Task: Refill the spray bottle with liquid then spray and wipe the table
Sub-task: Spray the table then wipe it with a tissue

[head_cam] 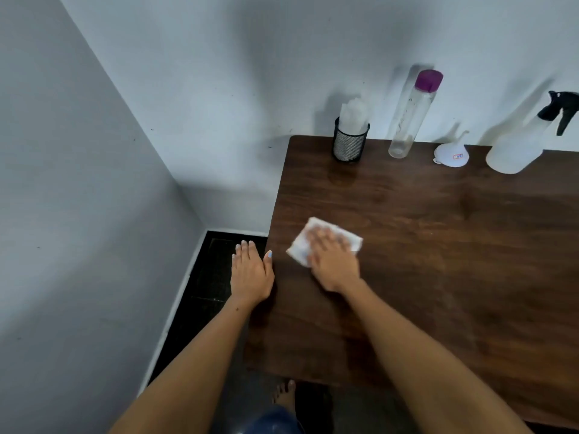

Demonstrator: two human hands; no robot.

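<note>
Right hand [333, 261] pressed flat, fingers spread, on the tissue [326, 241] near the worktop [438, 261] edge; left hand [250, 274] open beside it. I'd have kept even pressure, overlapping strokes.

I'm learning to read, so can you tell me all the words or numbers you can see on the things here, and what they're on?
Funnel: a small red and blue sticker, too blurred to read.
Tall clear bottle with the purple cap: faint marks down its side, too small to read.
Wipe under the right hand: faint pattern, no readable words.
Spray bottle, mesh cup, table: no writing visible.
</note>
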